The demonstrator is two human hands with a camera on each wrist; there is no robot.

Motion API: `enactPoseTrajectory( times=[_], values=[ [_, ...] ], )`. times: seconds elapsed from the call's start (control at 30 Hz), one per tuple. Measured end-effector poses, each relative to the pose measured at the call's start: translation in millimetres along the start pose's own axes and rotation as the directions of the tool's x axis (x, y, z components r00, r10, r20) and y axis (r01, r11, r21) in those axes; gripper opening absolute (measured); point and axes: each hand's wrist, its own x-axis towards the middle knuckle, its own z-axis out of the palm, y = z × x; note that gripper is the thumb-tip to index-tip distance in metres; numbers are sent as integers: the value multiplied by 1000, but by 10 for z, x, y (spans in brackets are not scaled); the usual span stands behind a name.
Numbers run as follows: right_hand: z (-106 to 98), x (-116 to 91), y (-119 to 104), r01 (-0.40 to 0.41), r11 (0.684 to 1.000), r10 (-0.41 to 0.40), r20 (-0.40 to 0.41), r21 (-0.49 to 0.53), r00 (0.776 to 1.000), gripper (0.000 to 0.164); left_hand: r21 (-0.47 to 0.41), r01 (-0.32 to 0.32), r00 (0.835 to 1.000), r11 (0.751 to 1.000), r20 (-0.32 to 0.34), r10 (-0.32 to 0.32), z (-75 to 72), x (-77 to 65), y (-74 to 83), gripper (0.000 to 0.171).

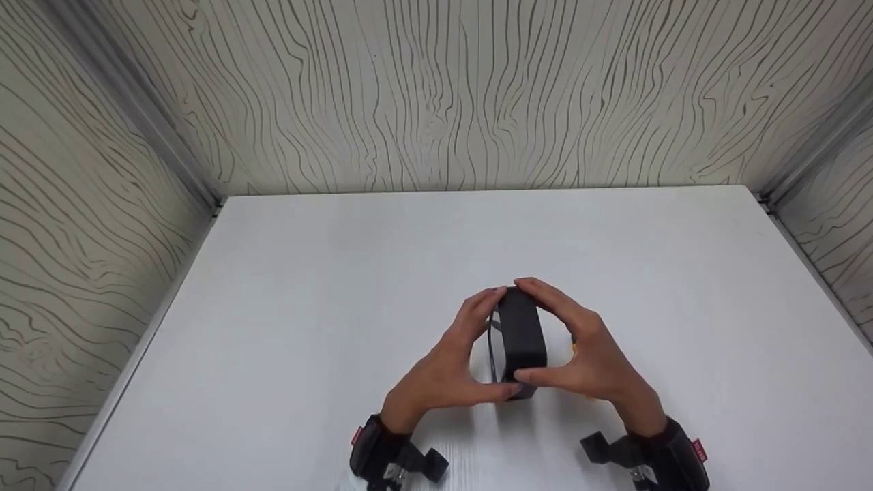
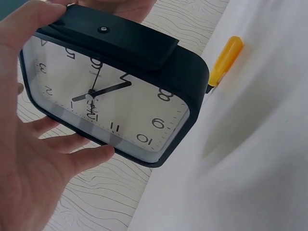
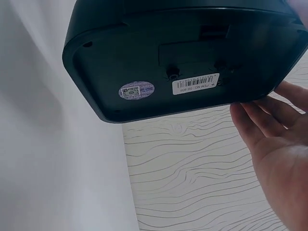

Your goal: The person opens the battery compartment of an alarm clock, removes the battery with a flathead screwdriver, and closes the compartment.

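Both hands grip a black alarm clock [image 1: 522,327] above the white table. My left hand [image 1: 440,375] holds it from the left, thumb on the near end and fingers at the far end. From the other side my right hand [image 1: 593,354] grips it the same way. The white dial [image 2: 110,98], with black numerals and hands, shows in the left wrist view. The thumb there lies on the side next to the 6, which has a screw [image 2: 103,29]. The right wrist view shows the clock's back [image 3: 139,62], with knobs, a barcode label [image 3: 195,83] and an oval sticker [image 3: 136,90].
A tool with a yellow handle [image 2: 227,58] lies on the white table [image 1: 307,307]; in the head view the right hand mostly covers it. Wood-grain panels [image 1: 436,95] stand behind the table and at both sides, with grey metal rails [image 1: 136,88] in the corners.
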Motion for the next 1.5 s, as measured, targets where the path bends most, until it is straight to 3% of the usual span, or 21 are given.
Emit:
enactPoseTrajectory(
  times=[0.37,0.53,0.77,0.93,1.27,1.5],
  values=[
    [28,139,-288,-18,1000,18,21,-11,1000,96,-3,-15,1000,1000,-28,15,-16,-28,-18,98],
    [32,64,-109,-46,999,44,68,24,997,104,-24,-6,999,1000,-43,5,-48,-53,-7,97],
    [-65,-59,154,-141,971,111,156,194,981,114,-60,-27,990,998,-137,19,-94,-39,-9,97],
    [-68,-122,226,-234,953,189,227,194,955,120,-39,-36,986,999,-162,29,-128,-51,-2,98],
    [-34,-179,281,-345,920,279,304,188,911,125,-69,-37,981,997,-194,23,-203,-68,68,98],
    [17,-205,317,-340,922,266,337,184,903,128,-86,-71,976,994,-211,51,-236,-84,93,98]
  ],
)
